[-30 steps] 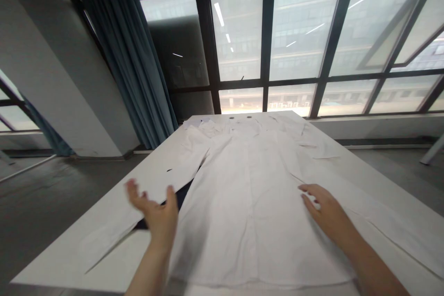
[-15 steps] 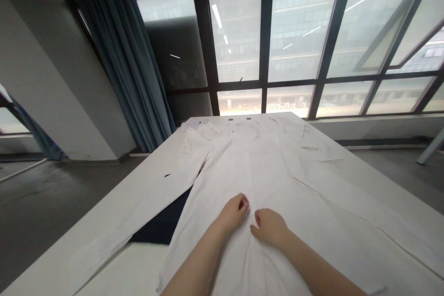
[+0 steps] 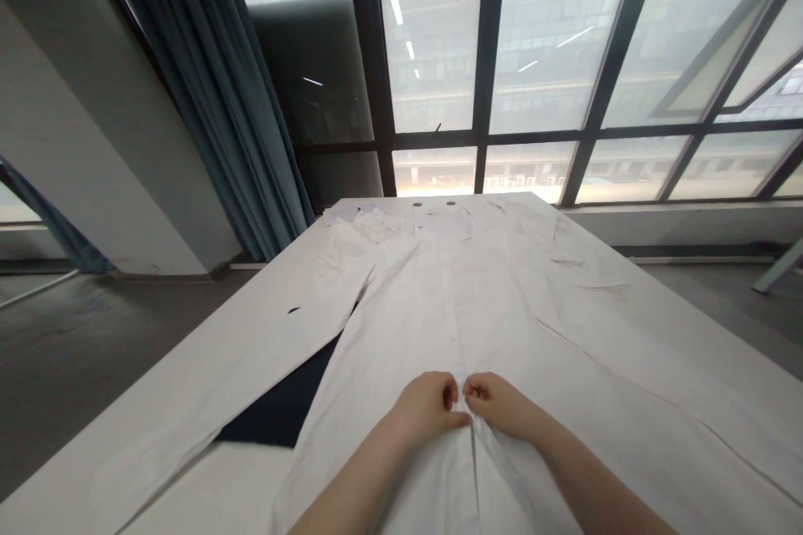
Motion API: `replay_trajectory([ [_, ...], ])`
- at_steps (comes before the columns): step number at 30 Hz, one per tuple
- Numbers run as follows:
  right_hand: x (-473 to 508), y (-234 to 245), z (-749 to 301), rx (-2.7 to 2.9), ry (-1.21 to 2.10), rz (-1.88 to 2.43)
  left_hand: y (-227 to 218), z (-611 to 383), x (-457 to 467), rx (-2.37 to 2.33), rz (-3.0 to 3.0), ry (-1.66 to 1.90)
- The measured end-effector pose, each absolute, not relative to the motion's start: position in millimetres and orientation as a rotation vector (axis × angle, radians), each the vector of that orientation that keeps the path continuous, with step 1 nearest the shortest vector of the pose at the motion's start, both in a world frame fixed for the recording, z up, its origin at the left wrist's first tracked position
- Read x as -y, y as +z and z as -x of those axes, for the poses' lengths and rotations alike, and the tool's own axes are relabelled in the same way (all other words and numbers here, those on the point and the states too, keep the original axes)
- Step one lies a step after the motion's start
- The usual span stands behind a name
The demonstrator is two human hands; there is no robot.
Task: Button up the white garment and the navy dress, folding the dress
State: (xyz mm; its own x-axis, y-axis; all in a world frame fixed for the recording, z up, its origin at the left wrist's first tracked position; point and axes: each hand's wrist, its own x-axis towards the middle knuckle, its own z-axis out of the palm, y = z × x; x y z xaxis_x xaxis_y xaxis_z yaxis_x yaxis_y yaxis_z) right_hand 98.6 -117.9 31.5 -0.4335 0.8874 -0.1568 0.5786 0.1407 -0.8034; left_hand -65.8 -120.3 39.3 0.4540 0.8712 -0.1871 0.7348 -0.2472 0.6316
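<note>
A white long-sleeved garment (image 3: 401, 326) lies face up and spread out, its sleeves out to either side; whether it is a coat or a long shirt I cannot tell. My left hand (image 3: 432, 405) is closed at the front edge of the garment, fingers curled and thumb pointing right along the cloth. Close beside it, my right hand (image 3: 498, 401) pinches the same front opening from the right. Below both hands the front parts in a narrow dark gap. Any button between the fingers is hidden or too small to see.
The garment rests on a long white table (image 3: 207, 485). Dark navy cloth (image 3: 282, 401) shows between the left sleeve and the body. Crumpled white cloth (image 3: 370, 226) lies at the far left end, near two small dark discs. A blue curtain (image 3: 232, 117) and windows stand beyond.
My left hand has come lower and nearer the right hand, its thumb now stretched toward the front edge. The gap in the cloth below the hands has appeared. The view has tilted slightly downward.
</note>
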Motion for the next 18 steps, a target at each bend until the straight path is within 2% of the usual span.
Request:
replay_trajectory([
  [4,116.7,27.6,-100.6,2.087,1.199,1.341,35.1,58.8,121.4,-1.403,-2.123,0.291],
  [11,116.9,28.0,-104.2,2.116,1.209,1.319,28.7,64.1,114.0,-1.223,-2.012,0.376],
  [18,121.0,30.0,-99.5,2.202,0.965,1.361,30.7,67.2,109.5,-1.113,-1.790,0.405],
])
